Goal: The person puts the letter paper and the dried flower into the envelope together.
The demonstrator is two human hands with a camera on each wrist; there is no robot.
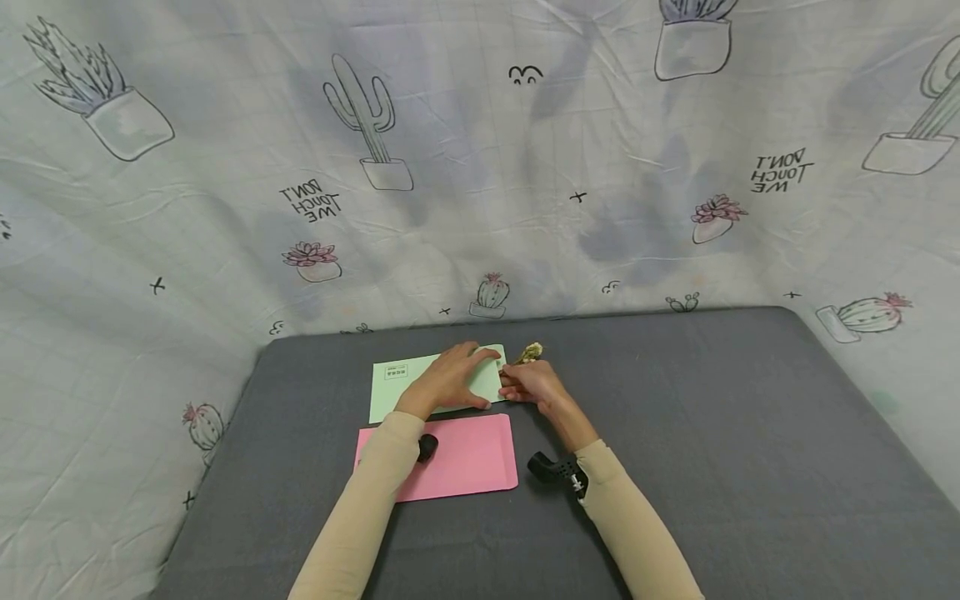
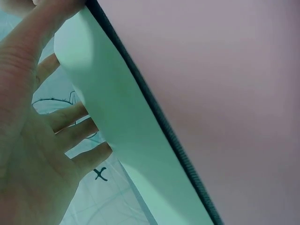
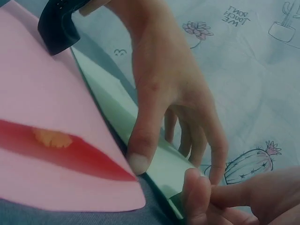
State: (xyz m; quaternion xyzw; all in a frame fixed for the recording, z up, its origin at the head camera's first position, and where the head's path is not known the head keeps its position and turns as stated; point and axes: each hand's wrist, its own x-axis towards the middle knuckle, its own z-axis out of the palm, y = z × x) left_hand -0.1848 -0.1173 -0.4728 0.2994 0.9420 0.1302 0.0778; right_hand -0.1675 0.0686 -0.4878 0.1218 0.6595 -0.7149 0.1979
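A light green envelope (image 1: 408,379) lies across the far part of the table. My left hand (image 1: 450,379) spans it, thumb on its near edge and fingertips on its far edge, as the left wrist view's fingers (image 2: 70,117) show. At the envelope's right end, my right hand (image 1: 534,385) pinches what looks like the stem of a small dried yellowish flower (image 1: 532,352). In the right wrist view, the thumb and fingers of the right hand (image 3: 225,199) meet close to the envelope's end; the flower does not show there.
Nearer me lies a pink envelope (image 1: 468,454), partly under my left forearm. In the right wrist view its mouth gapes, with something orange-yellow (image 3: 52,138) inside. A grey cloth (image 1: 720,433) covers the table; a cactus-print curtain (image 1: 480,167) hangs behind. Black wrist cameras (image 1: 551,468) sit below my hands.
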